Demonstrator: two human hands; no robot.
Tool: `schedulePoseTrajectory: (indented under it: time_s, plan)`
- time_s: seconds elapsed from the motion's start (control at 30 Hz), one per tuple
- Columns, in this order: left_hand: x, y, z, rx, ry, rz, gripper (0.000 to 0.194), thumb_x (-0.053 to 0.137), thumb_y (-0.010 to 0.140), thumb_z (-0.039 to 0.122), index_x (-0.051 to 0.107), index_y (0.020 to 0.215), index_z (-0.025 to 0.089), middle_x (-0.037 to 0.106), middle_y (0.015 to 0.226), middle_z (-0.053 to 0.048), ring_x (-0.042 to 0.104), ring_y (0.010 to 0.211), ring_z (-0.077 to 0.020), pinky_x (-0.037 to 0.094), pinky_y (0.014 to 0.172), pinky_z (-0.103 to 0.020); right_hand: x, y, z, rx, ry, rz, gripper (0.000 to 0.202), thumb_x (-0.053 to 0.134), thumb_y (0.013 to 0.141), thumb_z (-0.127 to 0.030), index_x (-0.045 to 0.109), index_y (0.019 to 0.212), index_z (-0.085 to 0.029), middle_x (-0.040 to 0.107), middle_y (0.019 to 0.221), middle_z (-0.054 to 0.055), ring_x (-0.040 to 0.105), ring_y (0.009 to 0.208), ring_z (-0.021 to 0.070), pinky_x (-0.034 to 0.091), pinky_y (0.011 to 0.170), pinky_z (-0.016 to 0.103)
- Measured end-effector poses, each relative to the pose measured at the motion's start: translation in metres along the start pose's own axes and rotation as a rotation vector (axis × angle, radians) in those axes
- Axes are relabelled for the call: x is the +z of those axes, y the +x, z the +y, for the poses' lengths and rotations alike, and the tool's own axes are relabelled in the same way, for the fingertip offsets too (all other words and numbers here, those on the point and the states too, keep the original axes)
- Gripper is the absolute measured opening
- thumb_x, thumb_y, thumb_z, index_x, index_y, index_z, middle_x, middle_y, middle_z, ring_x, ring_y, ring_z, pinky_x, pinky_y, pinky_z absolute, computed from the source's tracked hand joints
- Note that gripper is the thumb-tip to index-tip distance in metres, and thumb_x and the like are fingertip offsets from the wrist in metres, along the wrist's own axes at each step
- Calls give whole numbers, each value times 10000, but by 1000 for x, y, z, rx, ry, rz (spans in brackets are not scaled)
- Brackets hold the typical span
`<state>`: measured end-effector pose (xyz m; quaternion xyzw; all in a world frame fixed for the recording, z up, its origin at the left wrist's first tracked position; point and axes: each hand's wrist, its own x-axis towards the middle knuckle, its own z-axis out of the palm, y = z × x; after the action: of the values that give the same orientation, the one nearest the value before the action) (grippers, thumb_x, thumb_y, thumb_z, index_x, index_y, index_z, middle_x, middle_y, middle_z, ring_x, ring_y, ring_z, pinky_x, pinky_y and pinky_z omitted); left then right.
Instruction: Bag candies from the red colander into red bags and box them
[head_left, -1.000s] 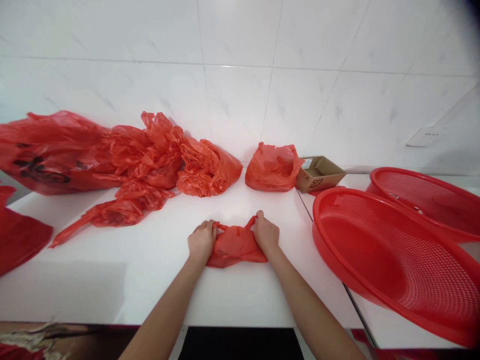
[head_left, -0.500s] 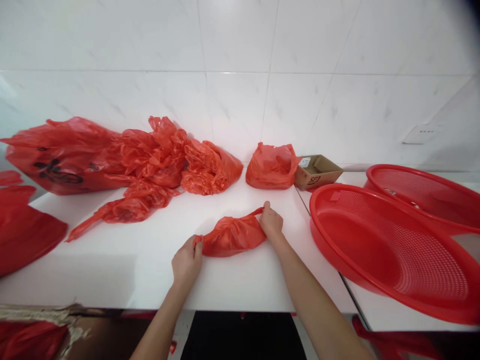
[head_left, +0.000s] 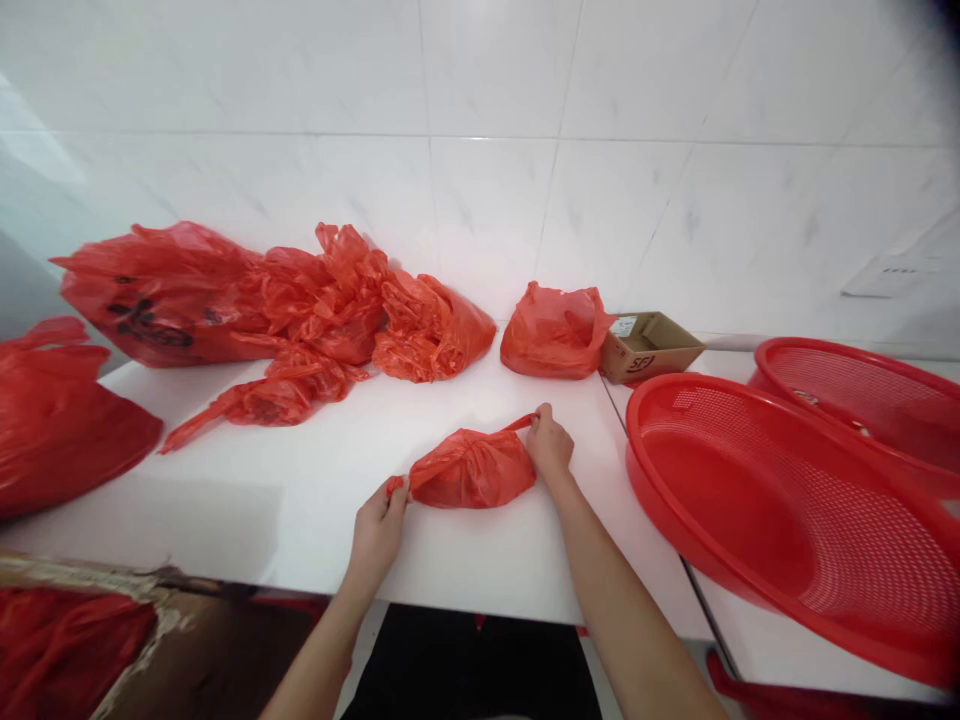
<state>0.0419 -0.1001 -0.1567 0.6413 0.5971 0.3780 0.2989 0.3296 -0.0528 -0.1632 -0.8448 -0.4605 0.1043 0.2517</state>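
Note:
A small red plastic bag (head_left: 472,472) with something bulky inside lies on the white table (head_left: 330,530) between my hands. Its contents are hidden by the crumpled film. My left hand (head_left: 381,520) is closed on a twisted end of the bag at its left side. At the right side, my right hand (head_left: 550,442) pinches the other end, a thin strip pulled out to the upper right. Both hands rest low, close to the table.
Several filled red bags (head_left: 435,330) line the tiled wall at left. Another red bag (head_left: 553,340) stands by a small cardboard box (head_left: 651,350). Two red plastic baskets (head_left: 727,500) occupy the right. Below the left edge sits a large carton (head_left: 210,650) containing red plastic.
The view has shifted slightly, so things at the back appear further right. Both hands keep hold of the bag, which looks almost the same.

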Motion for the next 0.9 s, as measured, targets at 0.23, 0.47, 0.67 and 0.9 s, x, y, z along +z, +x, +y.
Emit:
schedulePoseTrajectory:
  time_s: [0.23, 0.47, 0.67, 0.9]
  plan:
    - [2, 30, 48, 343, 99, 193, 294, 458, 913, 282, 532, 1188, 208, 586, 1178, -95, 574, 1009, -216, 464, 895, -368, 1, -2, 11, 15, 296, 84, 175, 407, 906, -265, 554, 1000, -250, 663, 771, -1, 562, 686, 164, 307, 609, 258]
    - [57, 52, 97, 461, 608, -409, 247, 610, 823, 195, 657, 1066, 189, 673, 1103, -122, 588, 1079, -313, 428, 943, -456, 1, -2, 21, -48, 693, 142, 211, 410, 801, -292, 538, 958, -232, 671, 750, -17, 583, 646, 145, 424, 616, 251]
    - [8, 81, 103, 387, 507, -561, 210, 507, 888, 292, 661, 997, 200, 711, 1013, -60, 646, 920, -215, 484, 815, -311, 7, 3, 30, -63, 893, 180, 268, 439, 712, -287, 522, 953, -203, 637, 751, -3, 535, 583, 127, 433, 577, 246]
    - [-130, 111, 98, 230, 397, -731, 336, 538, 858, 467, 662, 976, 179, 683, 931, -28, 614, 843, -187, 479, 747, -262, 13, 6, 32, -53, 885, 137, 265, 476, 684, -264, 555, 930, -208, 623, 747, -7, 514, 562, 123, 397, 538, 232]
